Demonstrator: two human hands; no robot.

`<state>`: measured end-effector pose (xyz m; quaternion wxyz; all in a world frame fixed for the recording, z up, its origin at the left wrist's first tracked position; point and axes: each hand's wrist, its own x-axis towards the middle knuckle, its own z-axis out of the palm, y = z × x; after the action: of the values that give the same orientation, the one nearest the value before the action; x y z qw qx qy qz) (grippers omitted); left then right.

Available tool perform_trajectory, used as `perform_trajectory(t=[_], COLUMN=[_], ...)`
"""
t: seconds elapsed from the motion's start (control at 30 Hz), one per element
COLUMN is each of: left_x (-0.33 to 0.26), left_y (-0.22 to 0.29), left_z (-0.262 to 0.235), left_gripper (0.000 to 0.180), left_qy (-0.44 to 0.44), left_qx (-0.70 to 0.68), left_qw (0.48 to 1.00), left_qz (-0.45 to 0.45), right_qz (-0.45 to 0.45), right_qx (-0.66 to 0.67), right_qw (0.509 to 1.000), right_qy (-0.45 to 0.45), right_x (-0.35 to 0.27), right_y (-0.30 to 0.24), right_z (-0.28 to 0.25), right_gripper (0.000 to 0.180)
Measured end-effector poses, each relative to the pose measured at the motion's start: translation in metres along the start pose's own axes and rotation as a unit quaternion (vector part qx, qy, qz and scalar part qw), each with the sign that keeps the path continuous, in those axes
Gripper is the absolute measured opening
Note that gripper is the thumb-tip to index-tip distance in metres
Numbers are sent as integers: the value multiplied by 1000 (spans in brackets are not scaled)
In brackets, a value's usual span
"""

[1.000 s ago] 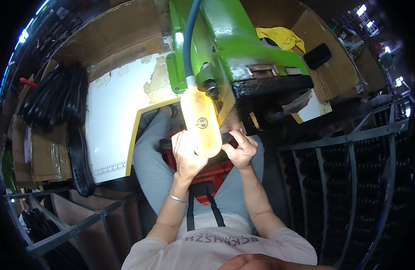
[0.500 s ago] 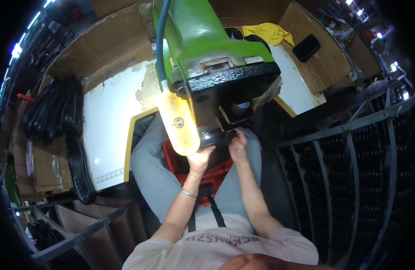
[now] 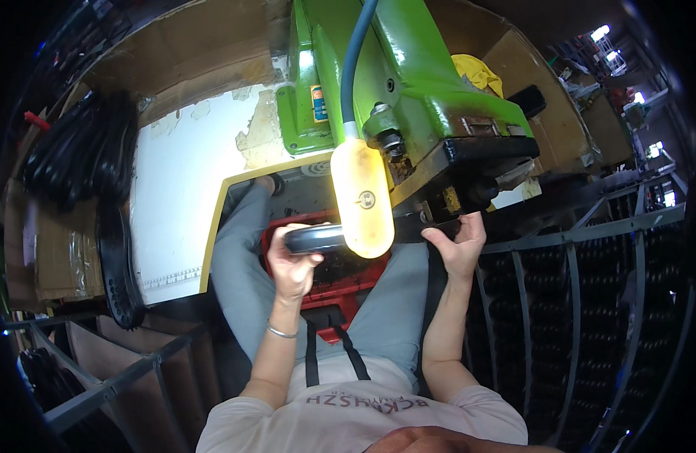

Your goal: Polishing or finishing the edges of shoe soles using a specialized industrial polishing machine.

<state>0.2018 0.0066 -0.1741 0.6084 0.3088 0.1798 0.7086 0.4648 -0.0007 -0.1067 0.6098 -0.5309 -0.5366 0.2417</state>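
Observation:
A glossy black shoe sole (image 3: 315,238) is held crosswise beneath the head of a green machine (image 3: 431,98). My left hand (image 3: 292,264) grips its left end, thumb below and fingers behind. At the sole's other end, close under the machine's black front part (image 3: 484,156), my right hand (image 3: 461,248) is closed with thumb and fingers on the edge. A bright yellow-lit lamp (image 3: 368,219) covers the sole's middle, and the machine hides part of my right fingertips.
Black soles (image 3: 80,155) lie piled on the left, one sole (image 3: 118,264) hanging beside the white tabletop (image 3: 174,196). Below my hands is a red bin (image 3: 340,306) between my knees. A metal rack (image 3: 582,234) of dark soles stands at right; another frame (image 3: 99,392) is lower left.
My hands have moved apart, left hand leftward and right hand rightward, and the sole now shows lengthwise between them. The view has shifted, so the machine and lamp appear farther right.

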Motion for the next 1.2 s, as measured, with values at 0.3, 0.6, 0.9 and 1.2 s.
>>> perform_trajectory(t=[0.3,0.6,0.9,1.2], left_x=[-31,-17,-49,-56], left_y=[69,127,292,314], left_z=[-39,-16,-206,-147], left_gripper=[38,44,79,46], left_qy=[-100,-200,266,218], left_qx=[256,780,921,850], left_qw=[949,561,279,479], left_qz=[152,191,-47,33], right_qz=[150,281,135,206], right_qx=[183,271,125,-58], right_qw=[972,920,982,964], right_qy=[-9,-31,42,161], right_x=[-63,-71,151,214], right_y=[20,-45,31,144], right_z=[88,17,-69,-59], right_gripper=[69,69,48,46])
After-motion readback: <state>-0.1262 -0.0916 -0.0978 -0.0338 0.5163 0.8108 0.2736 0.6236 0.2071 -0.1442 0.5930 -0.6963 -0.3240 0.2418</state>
